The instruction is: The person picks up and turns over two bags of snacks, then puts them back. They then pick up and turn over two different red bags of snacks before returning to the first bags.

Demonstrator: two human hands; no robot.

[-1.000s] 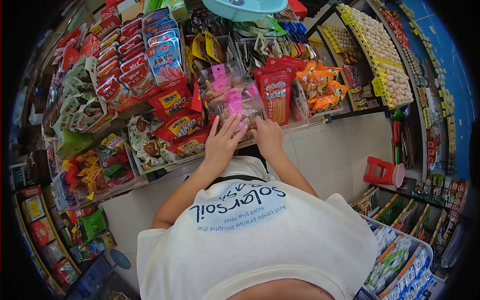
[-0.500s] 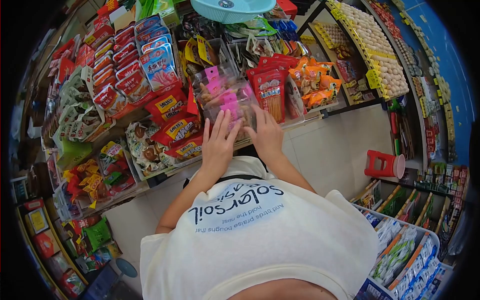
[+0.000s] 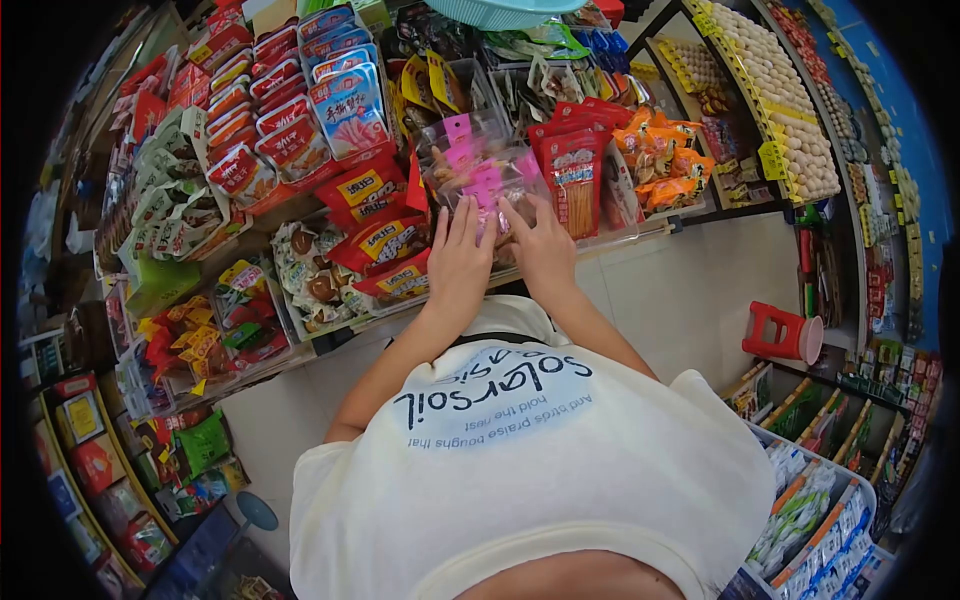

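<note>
Clear snack packs with pink labels (image 3: 480, 178) lie in a bin at the counter's front edge, with brown pieces showing through the film. My left hand (image 3: 461, 255) rests on the front pack, fingers stretched out and flat. Beside it, my right hand (image 3: 540, 245) touches the same pack's right side with its fingers extended. Neither hand is wrapped round anything; the parts under the fingertips are hidden. Red bags of stick snacks (image 3: 573, 175) stand just right of my right hand. Red and yellow packets (image 3: 385, 245) lie left of my left hand.
Blue and red snack packs (image 3: 348, 105) are stacked at the back left. Orange packets (image 3: 660, 160) lie to the right, with egg trays (image 3: 790, 130) beyond. A light blue basket (image 3: 500, 10) stands at the back. A red stool (image 3: 780, 332) sits on the floor.
My right hand has shifted left across the front pack, closer to my left hand. The whole view has moved slightly, so the surroundings appear further right.
</note>
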